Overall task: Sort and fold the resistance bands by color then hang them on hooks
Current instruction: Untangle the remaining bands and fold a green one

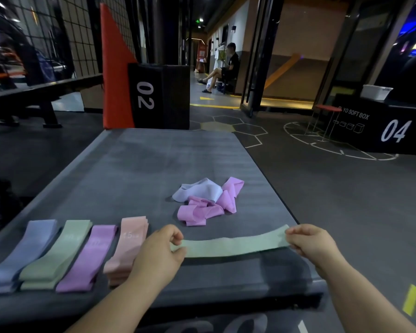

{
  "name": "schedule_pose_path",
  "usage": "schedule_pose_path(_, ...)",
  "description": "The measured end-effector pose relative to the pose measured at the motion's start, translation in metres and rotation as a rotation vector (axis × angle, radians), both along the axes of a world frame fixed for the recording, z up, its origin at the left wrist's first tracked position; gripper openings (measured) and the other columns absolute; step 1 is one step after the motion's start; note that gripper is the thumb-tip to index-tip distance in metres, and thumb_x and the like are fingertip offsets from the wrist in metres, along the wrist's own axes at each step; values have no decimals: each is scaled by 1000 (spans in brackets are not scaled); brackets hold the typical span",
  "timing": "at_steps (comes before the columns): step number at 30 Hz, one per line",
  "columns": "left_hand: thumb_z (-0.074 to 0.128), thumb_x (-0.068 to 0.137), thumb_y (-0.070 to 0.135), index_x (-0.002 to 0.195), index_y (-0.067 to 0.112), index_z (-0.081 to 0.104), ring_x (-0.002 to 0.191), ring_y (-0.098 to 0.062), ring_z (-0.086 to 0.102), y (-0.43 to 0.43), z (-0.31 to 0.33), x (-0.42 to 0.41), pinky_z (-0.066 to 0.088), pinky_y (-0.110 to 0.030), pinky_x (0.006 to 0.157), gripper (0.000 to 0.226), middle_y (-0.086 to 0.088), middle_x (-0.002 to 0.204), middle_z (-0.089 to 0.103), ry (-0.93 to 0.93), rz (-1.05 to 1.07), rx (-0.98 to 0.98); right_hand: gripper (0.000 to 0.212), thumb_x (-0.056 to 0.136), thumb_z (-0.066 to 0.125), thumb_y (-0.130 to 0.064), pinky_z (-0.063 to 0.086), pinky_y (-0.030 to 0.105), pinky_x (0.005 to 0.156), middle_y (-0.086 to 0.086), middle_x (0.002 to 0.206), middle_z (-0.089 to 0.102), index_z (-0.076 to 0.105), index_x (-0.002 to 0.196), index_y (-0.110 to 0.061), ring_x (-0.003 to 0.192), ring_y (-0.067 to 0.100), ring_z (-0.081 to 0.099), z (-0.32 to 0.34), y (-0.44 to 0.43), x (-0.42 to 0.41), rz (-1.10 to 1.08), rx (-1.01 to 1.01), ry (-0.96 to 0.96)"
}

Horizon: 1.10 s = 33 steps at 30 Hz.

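Dim indoor light; ceiling spots (pixel 201 19) glare far back, blue glow at the right edge. Soft shadow under the band (pixel 233 245). Wide-angle bending at edges, slight softness.

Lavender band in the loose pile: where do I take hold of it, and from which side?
Pinch the lavender band at its left looped end, coming from the left. That end rests on the mat, clear of the pink bands, while its right edge overlaps them, so pulling leftward should free it without dragging them.
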<state>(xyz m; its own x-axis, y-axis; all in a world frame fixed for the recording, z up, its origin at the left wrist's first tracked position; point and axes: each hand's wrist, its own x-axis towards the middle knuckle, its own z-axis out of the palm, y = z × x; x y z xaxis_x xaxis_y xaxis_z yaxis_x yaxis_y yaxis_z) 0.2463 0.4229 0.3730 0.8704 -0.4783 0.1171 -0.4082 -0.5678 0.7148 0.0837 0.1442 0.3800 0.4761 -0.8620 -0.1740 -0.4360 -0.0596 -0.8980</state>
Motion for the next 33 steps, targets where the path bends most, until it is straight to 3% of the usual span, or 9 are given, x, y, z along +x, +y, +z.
schedule_pose_path(5, 58, 80, 13, 84, 34, 41, 89, -9, 50, 2, -1, -3, 42, -24, 75, 27, 17, 95, 50, -62, -59, 168, 17, 79, 63, 11, 43, 30, 60, 2, 60, 58, 66, 78, -6, 59, 20, 50, -3, 8, 2, 100, -26, 59)
schedule_pose_path(9, 51, 83, 10, 97, 34, 41, 96, -11, 51, 3, -1, -8, 40, -23, 77, 29, 16, 103, 46, -92, -87, 274, 22, 77, 66, 5, 43, 26, 63, -13, 56, 54, 65, 72, -17, 61, 8, 52, -7, 10, 1, 206, -204, 221)
schedule_pose_path(13, 49, 83, 9, 100, 30, 46, 98, -16, 54, 3, 2, -11, 46, -30, 81, 27, 12, 107, 51, -87, -77, 349, 23, 80, 64, -8, 43, 25, 66, -9, 76, 62, 62, 76, -30, 79, 10, 60, -10, 11, 1, 301, -327, 438)
schedule_pose_path(18, 49, 83, 8, 102, 29, 45, 99, -19, 55, 3, 4, -10, 45, -31, 80, 28, 9, 113, 50, -81, -85, 402, 18, 88, 58, -19, 37, 25, 64, -12, 87, 55, 55, 84, -36, 82, 13, 55, -7, 13, 5, 325, -396, 599)
schedule_pose_path(23, 53, 85, 13, 126, 30, 39, 99, -20, 56, 3, 3, -11, 44, -31, 79, 46, 7, 128, 33, -79, -118, 353, 24, 84, 52, -19, 40, 26, 74, -4, 104, 45, 57, 83, -42, 88, 19, 48, 2, 23, 7, 286, -511, 685)
schedule_pose_path(26, 56, 84, 18, 138, 33, 28, 100, -18, 57, 1, 5, -13, 45, -31, 83, 63, 9, 135, 27, -91, -156, 274, 26, 82, 57, -17, 39, 24, 70, -5, 97, 50, 56, 80, -43, 89, 16, 53, 7, 33, 12, 350, -605, 624)
schedule_pose_path(30, 62, 83, 20, 142, 35, 25, 100, -15, 56, -5, 4, -18, 43, -27, 87, 72, 11, 138, 28, -101, -243, 126, 20, 86, 65, -26, 41, 14, 68, -18, 77, 63, 62, 72, -40, 75, 1, 58, 11, 66, 28, 535, -461, 365)
schedule_pose_path(32, 68, 82, 24, 142, 35, 27, 95, -11, 55, -9, 1, -21, 43, -24, 86, 74, 11, 136, 32, -114, -281, 102, 12, 89, 63, -34, 44, 18, 74, -13, 81, 68, 71, 81, -31, 79, 4, 60, 7, 87, 36, 659, -444, 311)
schedule_pose_path(33, 70, 80, 26, 142, 34, 28, 93, -9, 54, -11, -1, -22, 42, -23, 86, 75, 12, 135, 33, -122, -294, 104, 20, 91, 60, -39, 44, 21, 75, -8, 83, 69, 73, 86, -24, 80, 8, 60, 6, 97, 40, 705, -451, 288)
